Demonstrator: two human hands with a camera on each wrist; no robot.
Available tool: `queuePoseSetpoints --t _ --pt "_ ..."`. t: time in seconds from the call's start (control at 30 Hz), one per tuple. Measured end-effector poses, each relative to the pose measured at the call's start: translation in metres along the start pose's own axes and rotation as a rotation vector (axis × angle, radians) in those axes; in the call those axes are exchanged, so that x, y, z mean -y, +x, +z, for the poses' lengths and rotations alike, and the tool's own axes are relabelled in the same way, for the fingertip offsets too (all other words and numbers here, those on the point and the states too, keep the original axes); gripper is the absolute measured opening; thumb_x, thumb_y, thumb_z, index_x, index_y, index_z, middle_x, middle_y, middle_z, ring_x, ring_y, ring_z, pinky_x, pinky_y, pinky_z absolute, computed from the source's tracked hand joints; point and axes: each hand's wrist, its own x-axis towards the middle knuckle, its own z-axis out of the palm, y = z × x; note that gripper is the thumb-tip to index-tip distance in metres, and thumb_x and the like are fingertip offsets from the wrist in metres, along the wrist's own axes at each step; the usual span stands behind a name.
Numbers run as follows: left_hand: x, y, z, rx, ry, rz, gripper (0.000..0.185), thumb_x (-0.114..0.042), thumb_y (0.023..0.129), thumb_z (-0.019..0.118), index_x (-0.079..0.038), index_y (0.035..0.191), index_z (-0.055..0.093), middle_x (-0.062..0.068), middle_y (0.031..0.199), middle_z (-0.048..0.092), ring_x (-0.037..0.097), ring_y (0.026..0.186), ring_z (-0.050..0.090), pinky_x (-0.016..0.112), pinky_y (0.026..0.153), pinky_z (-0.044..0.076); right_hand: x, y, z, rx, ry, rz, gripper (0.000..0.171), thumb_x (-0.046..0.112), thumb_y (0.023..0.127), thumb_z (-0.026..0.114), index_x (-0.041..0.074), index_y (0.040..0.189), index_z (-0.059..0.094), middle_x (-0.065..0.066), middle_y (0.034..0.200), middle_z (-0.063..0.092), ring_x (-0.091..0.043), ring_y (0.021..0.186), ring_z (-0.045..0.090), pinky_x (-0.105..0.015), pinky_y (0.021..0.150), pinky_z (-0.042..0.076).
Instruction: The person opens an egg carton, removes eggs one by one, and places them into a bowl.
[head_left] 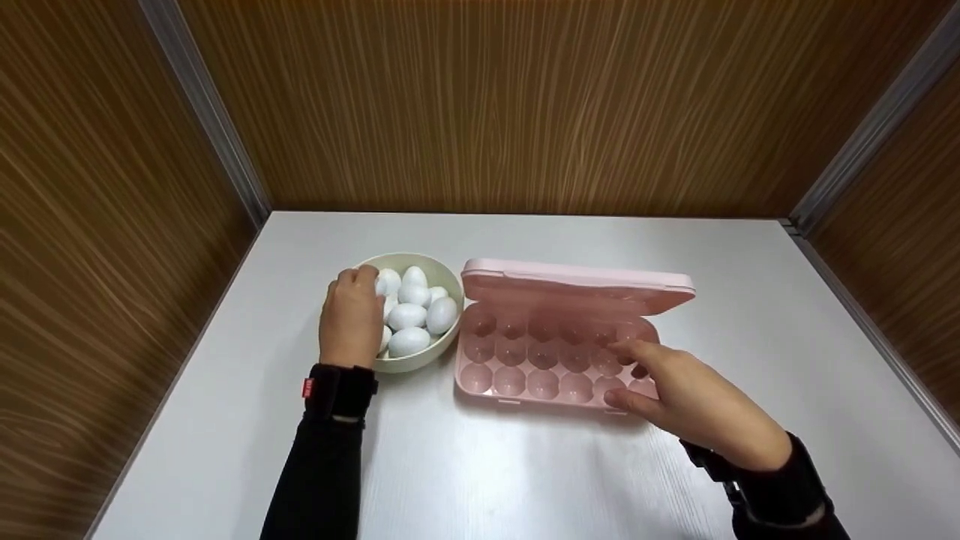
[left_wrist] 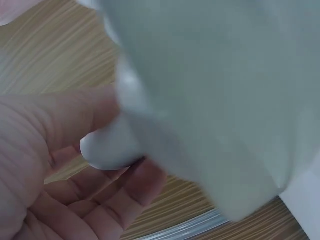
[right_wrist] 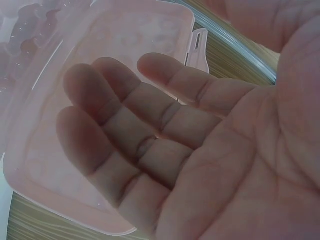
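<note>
In the head view my left hand (head_left: 351, 319) is over the left rim of a pale green bowl (head_left: 409, 365) heaped with several white eggs (head_left: 409, 316). The left wrist view shows a white egg (left_wrist: 112, 145) between that hand's thumb and curled fingers (left_wrist: 145, 182), right at the bowl's edge. My right hand (head_left: 694, 397) hovers over the right end of a pink egg carton (head_left: 510, 382), thumb and fingers spread apart. Nothing lies in its palm in the right wrist view. The carton's round hollows hold no eggs where they show, and its hinged lid (head_left: 577, 279) stands raised behind them.
Bowl and carton stand side by side on a white table (head_left: 480, 465). Wood-grain panels (head_left: 525, 112) enclose it at the back and both sides, with metal strips (head_left: 217, 105) along the corners.
</note>
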Motion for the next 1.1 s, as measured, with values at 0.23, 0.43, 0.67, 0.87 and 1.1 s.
queuePoseSetpoints --t 0.23,0.43,0.67,0.87,1.1 --pt "0.01 0.004 0.007 0.024 -0.031 -0.036 0.04 -0.005 0.097 0.076 0.003 0.134 0.063 0.03 0.134 0.065 0.047 0.123 0.065 0.056 0.104 0.057 0.002 0.001 0.002 -0.003 -0.008 -0.013 0.044 0.035 0.097 0.08 0.016 0.134 0.067 0.006 0.114 0.077 -0.016 0.104 0.074 -0.042 0.088 0.062" --pt "0.016 0.003 0.017 0.03 -0.007 0.002 0.036 -0.002 0.101 0.068 0.003 0.135 0.061 0.03 0.137 0.062 0.049 0.124 0.063 0.056 0.107 0.054 0.003 0.002 0.005 -0.003 -0.006 -0.021 0.043 0.033 0.097 0.08 0.015 0.133 0.067 0.006 0.114 0.077 -0.016 0.103 0.074 -0.041 0.088 0.062" --pt "0.015 0.001 0.023 0.039 0.014 0.045 0.027 -0.002 0.102 0.062 0.007 0.128 0.064 0.03 0.132 0.064 0.05 0.116 0.065 0.058 0.1 0.057 0.001 0.002 0.008 -0.008 -0.028 -0.035 0.043 0.03 0.095 0.081 0.013 0.132 0.067 0.004 0.112 0.077 -0.019 0.102 0.074 -0.042 0.089 0.062" --pt "0.01 0.001 0.023 0.095 0.029 0.03 0.034 -0.005 0.104 0.063 0.006 0.137 0.063 0.031 0.139 0.061 0.049 0.122 0.064 0.058 0.105 0.055 0.001 0.003 0.009 -0.011 -0.034 -0.034 0.045 0.031 0.095 0.081 0.011 0.133 0.067 0.002 0.113 0.078 -0.02 0.101 0.075 -0.043 0.089 0.062" --pt "0.011 -0.001 0.023 0.085 0.063 0.049 0.034 -0.004 0.102 0.066 0.005 0.135 0.063 0.029 0.14 0.06 0.049 0.121 0.063 0.057 0.103 0.056 0.002 0.003 0.008 0.0 -0.037 -0.029 0.045 0.032 0.096 0.081 0.013 0.134 0.066 0.003 0.114 0.078 -0.018 0.103 0.074 -0.043 0.09 0.062"
